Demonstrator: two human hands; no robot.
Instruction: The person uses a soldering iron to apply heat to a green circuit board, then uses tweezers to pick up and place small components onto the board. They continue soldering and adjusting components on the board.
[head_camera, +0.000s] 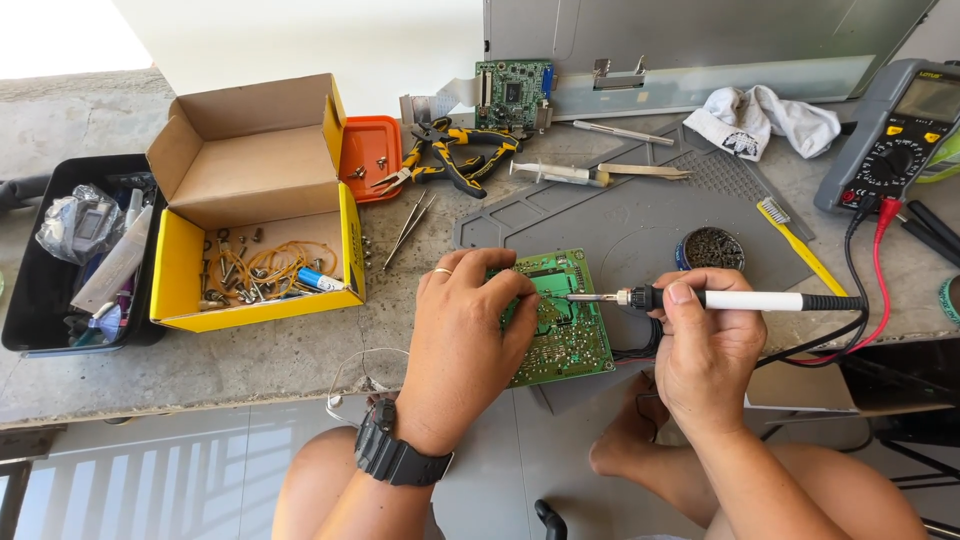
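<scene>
We press our left hand (465, 335) flat over the green circuit board (565, 320), fingers closed down on its left half, so the board stays pinned while the tip works on it. The board lies at the front edge of the counter (250, 350), half on the grey work mat (620, 215) and overhanging toward our knees, which keeps it close under our eyes. Our right hand (705, 345) is clamped around the soldering iron (720, 299), gripped like a pen with the thumb on top; the metal tip points left and touches the board's upper middle, just beside our left fingertips.

The tin of brass cleaning wool (711, 248) sits on the mat just behind the iron, near enough for a quick wipe. The multimeter (895, 135) stands at the right rear, its red and black leads (870, 300) trailing down past our right wrist. Pliers (455, 155), an orange tray (368, 155) and tweezers (410, 225) lie toward the back middle, and the open yellow cardboard box (255, 200) of screws and wire rests on the left, all out of the way of the hot tip yet within reach.
</scene>
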